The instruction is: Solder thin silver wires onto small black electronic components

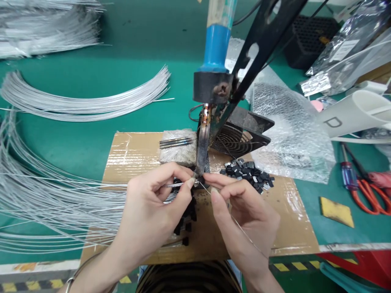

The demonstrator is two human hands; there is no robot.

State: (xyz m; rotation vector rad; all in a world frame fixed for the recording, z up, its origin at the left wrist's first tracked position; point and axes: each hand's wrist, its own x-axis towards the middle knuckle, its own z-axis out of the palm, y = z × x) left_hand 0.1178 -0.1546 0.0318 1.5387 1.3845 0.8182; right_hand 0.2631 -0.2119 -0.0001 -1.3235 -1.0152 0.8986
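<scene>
My left hand [152, 211] pinches a thin grey wire [174, 185] and holds its end under the tip of the fixed soldering iron [202, 150]. My right hand [241, 211] pinches a fine strand of solder wire [241, 230] and feeds its end to the same spot, right at the iron's tip. Both hands meet over a taped cardboard pad [131, 156]. Small black parts strung on wires [186, 219] lie under my left hand.
A pile of small black parts [249, 173] lies right of the iron. A black fan [238, 138], bubble wrap [290, 134], red scissors [369, 195], a screwdriver [347, 173] and a yellow sponge piece [336, 211] sit to the right. Bundles of grey wire [82, 101] cover the left.
</scene>
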